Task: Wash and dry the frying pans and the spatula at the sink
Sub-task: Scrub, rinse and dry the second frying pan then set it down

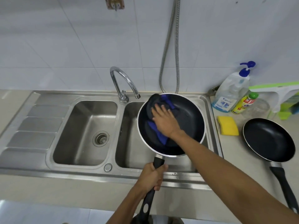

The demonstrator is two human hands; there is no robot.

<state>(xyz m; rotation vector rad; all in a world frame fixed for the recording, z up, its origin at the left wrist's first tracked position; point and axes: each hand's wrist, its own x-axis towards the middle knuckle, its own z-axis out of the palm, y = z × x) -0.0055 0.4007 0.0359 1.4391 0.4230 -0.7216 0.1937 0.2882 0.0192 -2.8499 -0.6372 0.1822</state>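
Over the right basin of the sink (90,162), the left hand (151,177) is wrapped tight around the handle of a frying pan (192,125), likely rigid and weighty. The right hand (166,121), fingers spread flat, presses a soft dark-blue cloth (157,135) inside it. Right of the sink, a second pan (268,139) rests on the counter.

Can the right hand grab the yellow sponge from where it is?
Probably yes, once it lets go. The right hand is pressing a dark cloth inside the held pan; the yellow sponge lies nearby on the counter, nothing between.
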